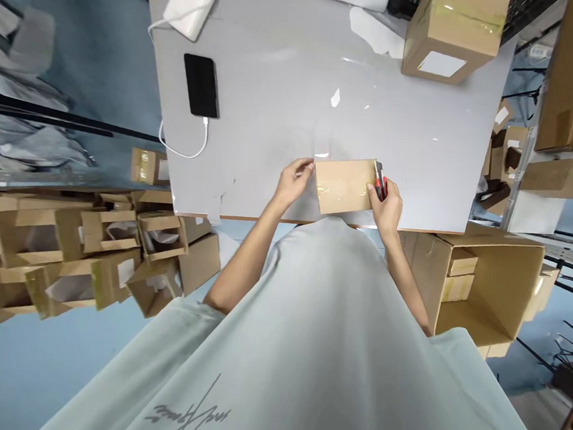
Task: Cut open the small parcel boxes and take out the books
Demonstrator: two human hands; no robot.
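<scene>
A small cardboard box [346, 185] with clear tape along its lower part lies at the front of the grey table [270, 106]. At its left end is my left hand [293, 181], with thumb and fingertips brought together by the box's corner; whatever they pinch is too small to make out. My right hand [387, 205] wraps round a red and black box cutter [381, 183] at the right end, its thumb resting on the cardboard. A strip of clear tape [323, 144] shows on the tabletop just behind the box.
A phone [201, 86] on a white cable and a white power bank [189, 2] lie on the left. A taped carton [455, 32] stands at the back right. Open boxes [73, 243] are stacked below left; a large open carton [491, 280] stands right of my body.
</scene>
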